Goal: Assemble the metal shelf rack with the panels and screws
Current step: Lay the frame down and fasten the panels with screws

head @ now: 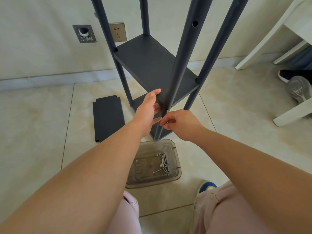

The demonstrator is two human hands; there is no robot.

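Note:
A dark grey metal rack stands on the tiled floor, with several upright posts and a shelf panel fixed between them. A lower panel sits beneath it. My left hand holds the near corner of the upper panel, thumb on top and fingers under its edge, beside the front post. My right hand pinches a small screw right at the front post, just below that corner. A spare panel lies flat on the floor to the left.
A clear plastic tray with several screws and washers rests on the floor before my knees. A wall with a socket is behind the rack. White table legs and another person's shoes are at right.

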